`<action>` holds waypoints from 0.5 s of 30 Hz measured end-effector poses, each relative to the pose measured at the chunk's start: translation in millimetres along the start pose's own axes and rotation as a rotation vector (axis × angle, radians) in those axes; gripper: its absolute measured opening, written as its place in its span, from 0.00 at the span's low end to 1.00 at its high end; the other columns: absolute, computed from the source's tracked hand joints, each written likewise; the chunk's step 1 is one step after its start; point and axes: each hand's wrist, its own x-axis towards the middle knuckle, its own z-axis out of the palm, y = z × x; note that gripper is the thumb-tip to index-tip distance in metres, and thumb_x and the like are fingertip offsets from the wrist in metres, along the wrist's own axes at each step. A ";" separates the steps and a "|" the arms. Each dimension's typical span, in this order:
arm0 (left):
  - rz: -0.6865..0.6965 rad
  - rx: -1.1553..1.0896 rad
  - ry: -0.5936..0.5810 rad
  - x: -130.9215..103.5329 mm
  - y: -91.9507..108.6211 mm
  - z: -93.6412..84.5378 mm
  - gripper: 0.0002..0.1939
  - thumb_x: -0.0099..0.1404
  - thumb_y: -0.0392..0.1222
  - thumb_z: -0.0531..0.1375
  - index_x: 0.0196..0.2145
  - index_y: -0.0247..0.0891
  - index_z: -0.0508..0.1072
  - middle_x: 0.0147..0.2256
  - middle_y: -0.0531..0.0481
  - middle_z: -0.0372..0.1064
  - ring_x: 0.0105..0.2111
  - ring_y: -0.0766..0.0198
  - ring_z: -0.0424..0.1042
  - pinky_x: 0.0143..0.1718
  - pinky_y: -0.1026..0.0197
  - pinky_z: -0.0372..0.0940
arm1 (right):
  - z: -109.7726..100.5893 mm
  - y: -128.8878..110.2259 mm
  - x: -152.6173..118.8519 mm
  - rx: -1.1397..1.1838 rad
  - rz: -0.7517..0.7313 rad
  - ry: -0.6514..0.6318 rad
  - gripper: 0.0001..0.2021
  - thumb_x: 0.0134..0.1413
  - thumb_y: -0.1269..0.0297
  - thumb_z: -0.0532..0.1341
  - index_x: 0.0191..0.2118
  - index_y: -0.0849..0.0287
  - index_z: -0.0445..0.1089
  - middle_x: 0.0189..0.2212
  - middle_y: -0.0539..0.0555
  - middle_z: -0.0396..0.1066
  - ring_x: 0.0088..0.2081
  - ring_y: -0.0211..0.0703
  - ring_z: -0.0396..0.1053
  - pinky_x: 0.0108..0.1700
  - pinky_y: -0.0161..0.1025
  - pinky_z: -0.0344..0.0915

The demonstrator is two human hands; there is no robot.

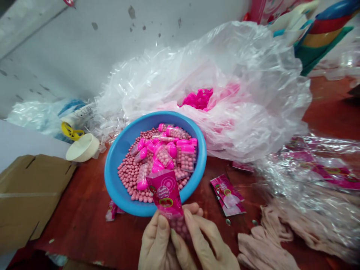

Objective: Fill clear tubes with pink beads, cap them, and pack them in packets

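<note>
Between my two hands is a small pink printed sachet (pixel 165 193), its lower clear part filled with round pink candies. My left hand (pixel 159 240) pinches its left edge with thumb and fingers. My right hand (pixel 206 240) grips the right edge, fingertips pressed on the filled end. Just beyond the sachet stands a blue basin (pixel 111 183). Loose pink candy balls (pixel 128 174) lie in it, with several clear tubes (pixel 188 157) of the same balls, closed by bright pink caps, heaped on top. The sachet's top overlaps the basin's near rim in view.
More sachets (pixel 227 195) lie right of the basin, beside a pinkish cloth (pixel 267 243) and plastic-wrapped packets (pixel 332 168). Behind is a big clear bag (pixel 225 56) holding pink caps (pixel 198 99). A white scoop-like cup (pixel 83 148) and cardboard (pixel 30 198) are at left on the red table (pixel 84 228).
</note>
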 end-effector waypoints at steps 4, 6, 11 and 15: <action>0.023 0.029 0.076 -0.9 5.8 11.1 0.12 0.53 0.45 0.69 0.31 0.31 0.81 0.31 0.38 0.80 0.30 0.55 0.79 0.33 0.61 0.74 | -8.2 5.7 1.9 0.245 0.107 -0.047 0.15 0.62 0.55 0.55 0.45 0.56 0.73 0.30 0.51 0.79 0.26 0.37 0.77 0.24 0.28 0.69; 0.090 0.036 0.122 -1.2 8.3 19.8 0.12 0.49 0.44 0.71 0.26 0.31 0.81 0.24 0.42 0.79 0.23 0.63 0.77 0.27 0.69 0.72 | -12.7 8.8 8.2 0.356 0.159 -0.040 0.16 0.62 0.54 0.54 0.50 0.53 0.71 0.31 0.51 0.79 0.27 0.38 0.77 0.25 0.29 0.70; 0.188 0.113 0.199 -1.9 9.1 33.2 0.13 0.41 0.45 0.74 0.22 0.35 0.80 0.15 0.54 0.72 0.16 0.71 0.71 0.21 0.73 0.69 | -19.8 17.7 21.8 0.339 0.110 -0.083 0.14 0.60 0.66 0.58 0.51 0.53 0.71 0.29 0.49 0.76 0.25 0.34 0.74 0.27 0.27 0.69; 0.160 0.324 0.114 -7.5 4.8 33.1 0.17 0.44 0.50 0.72 0.29 0.36 0.81 0.17 0.54 0.70 0.15 0.73 0.66 0.18 0.74 0.64 | -23.1 26.6 21.7 0.306 0.016 -0.159 0.14 0.64 0.69 0.53 0.53 0.57 0.67 0.32 0.53 0.76 0.31 0.36 0.75 0.32 0.28 0.70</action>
